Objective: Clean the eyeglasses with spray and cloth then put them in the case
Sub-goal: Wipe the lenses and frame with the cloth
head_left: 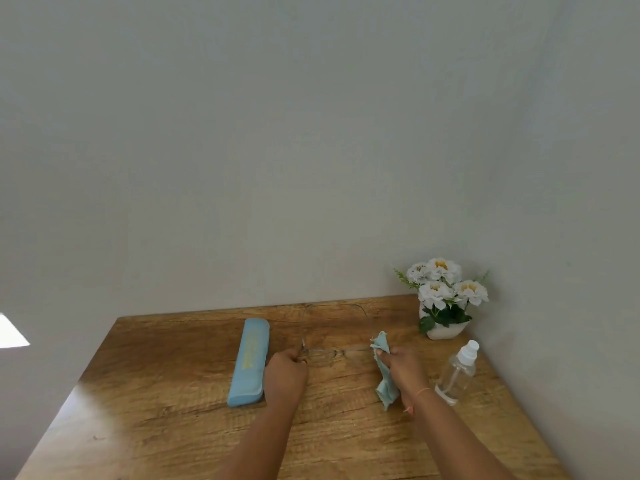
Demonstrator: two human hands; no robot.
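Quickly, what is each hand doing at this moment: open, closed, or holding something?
The left hand: closed, gripping the eyeglasses at their left end.
The right hand: closed, holding the cloth at the eyeglasses' right end.

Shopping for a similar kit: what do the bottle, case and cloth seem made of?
Bottle: clear glossy plastic, likely; the table shows through it. Case: pale blue, matte; plastic or coated fabric, unclear. Cloth: thin soft fabric, perhaps microfibre; it droops crumpled from the right hand.

Case (248, 362) blocks left; bottle (457, 372), flowerpot (445, 330) crowd right; near tabletop (207, 438) free.
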